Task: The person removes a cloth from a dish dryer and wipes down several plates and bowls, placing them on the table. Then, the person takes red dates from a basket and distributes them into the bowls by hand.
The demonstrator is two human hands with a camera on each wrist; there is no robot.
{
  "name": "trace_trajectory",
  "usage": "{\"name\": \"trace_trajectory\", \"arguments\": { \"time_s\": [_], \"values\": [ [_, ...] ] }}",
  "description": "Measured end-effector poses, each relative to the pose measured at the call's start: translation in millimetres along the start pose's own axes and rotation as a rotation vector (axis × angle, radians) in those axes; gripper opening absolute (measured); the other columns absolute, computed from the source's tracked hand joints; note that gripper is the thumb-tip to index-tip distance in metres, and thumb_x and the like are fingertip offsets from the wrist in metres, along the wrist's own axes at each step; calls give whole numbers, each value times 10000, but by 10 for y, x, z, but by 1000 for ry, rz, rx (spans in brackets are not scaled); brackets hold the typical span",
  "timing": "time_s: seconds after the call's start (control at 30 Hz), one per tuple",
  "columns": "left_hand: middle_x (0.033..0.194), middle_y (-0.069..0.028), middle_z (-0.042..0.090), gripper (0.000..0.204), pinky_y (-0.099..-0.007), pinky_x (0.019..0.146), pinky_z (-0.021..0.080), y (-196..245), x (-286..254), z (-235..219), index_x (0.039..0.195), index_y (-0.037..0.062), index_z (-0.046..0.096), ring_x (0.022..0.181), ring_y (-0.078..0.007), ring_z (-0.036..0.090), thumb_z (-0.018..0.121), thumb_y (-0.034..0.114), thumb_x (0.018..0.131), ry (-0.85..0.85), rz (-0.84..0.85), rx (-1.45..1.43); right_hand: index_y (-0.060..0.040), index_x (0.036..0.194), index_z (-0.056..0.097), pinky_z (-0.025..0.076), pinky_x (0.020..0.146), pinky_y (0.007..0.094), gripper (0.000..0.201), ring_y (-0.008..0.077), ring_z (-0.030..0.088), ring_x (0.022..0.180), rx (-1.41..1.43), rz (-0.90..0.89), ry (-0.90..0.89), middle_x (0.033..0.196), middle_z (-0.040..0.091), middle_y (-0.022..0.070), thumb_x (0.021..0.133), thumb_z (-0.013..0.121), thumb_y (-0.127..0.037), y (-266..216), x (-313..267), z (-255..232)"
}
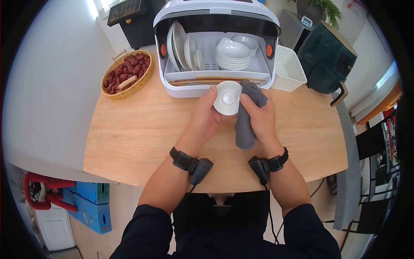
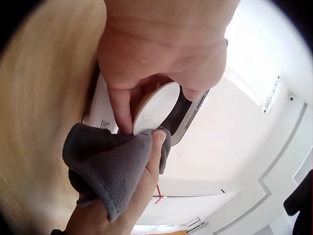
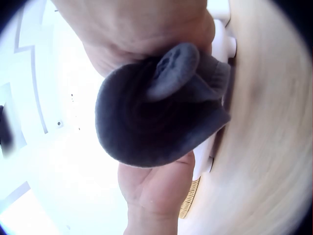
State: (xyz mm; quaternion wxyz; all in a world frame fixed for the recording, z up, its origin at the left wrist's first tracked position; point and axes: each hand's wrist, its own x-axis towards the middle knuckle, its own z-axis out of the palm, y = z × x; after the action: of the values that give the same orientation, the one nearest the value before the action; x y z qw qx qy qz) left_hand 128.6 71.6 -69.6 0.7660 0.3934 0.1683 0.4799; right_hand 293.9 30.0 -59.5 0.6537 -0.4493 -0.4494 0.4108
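- The left hand (image 1: 206,115) is gripping a small white saucer (image 1: 227,98), fingers curled round its rim, and is holding it up above the wooden table (image 1: 129,138) with its underside and foot ring turned toward the head camera.
- The right hand (image 1: 261,116) is clutching a grey cloth (image 1: 246,125), bunched in the palm and hanging down toward 6 o'clock, with the thumb pressing on the saucer's rim at about 3 o'clock.
- The saucer is sitting between the two hands, just in front of the dish-drying cabinet (image 1: 215,26), which is standing open at 12 o'clock.
- Judging by the pictures, the wiping is under way rather than finished: the cloth is touching the saucer's right edge and far side, while a stack of white bowls (image 1: 233,56) and upright plates (image 1: 179,45) are waiting in the rack.
- A basket of red dates (image 1: 128,73) is lying at 10 o'clock, a white perforated basket (image 1: 288,69) at 2 o'clock, and a dark green appliance (image 1: 325,58) beyond it.
- The saucer's upper face is turned away in every view, so whether it is dry or wet is impossible to tell.
- In the right wrist view the cloth is filling the frame and hiding the fingers; in the left wrist view only a sliver of the saucer (image 2: 155,105) is showing behind the thumb.
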Motion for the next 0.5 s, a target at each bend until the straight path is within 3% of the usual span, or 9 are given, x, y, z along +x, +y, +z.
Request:
{"name": "trace_trajectory", "arguments": {
  "time_s": [0.1,0.2,0.27,0.4,0.5],
  "values": [
    [1403,-144,613,579,-443,979,608,33,-5,25,1457,1,477,1237,-259,655,414,456,1105,-17,-7,-45,9,1210,645,545,752,265,389,95,641,904,20,18,10,1077,693,58,958,784,-252,-63,14,-14],
    [1408,-139,613,565,-441,994,601,17,-2,6,1451,8,490,1252,-260,648,420,450,1104,12,-8,-43,-10,1198,684,540,741,277,366,114,657,880,-128,-140,82,1048,698,52,938,799,-240,-75,39,-32],
    [1393,-127,621,552,-426,975,605,-15,10,-10,1448,17,498,1233,-247,655,429,442,1104,25,-7,-25,-32,1182,721,531,728,283,353,160,675,823,-502,-550,89,970,690,56,898,820,-217,-25,90,-78],
    [1333,-82,646,501,-372,916,607,-92,-17,38,1441,47,521,1155,-204,671,442,414,1109,58,10,132,-66,1183,741,532,720,319,361,233,669,779,-629,-490,75,911,655,72,852,830,-178,-37,-79,54],
    [1294,-68,655,479,-324,840,604,-170,3,-18,1488,65,497,1080,-158,667,467,365,1116,76,-20,82,-96,1153,761,538,719,368,332,275,672,794,-795,-382,-55,915,659,66,836,816,-179,-73,-101,47]
  ]
}}
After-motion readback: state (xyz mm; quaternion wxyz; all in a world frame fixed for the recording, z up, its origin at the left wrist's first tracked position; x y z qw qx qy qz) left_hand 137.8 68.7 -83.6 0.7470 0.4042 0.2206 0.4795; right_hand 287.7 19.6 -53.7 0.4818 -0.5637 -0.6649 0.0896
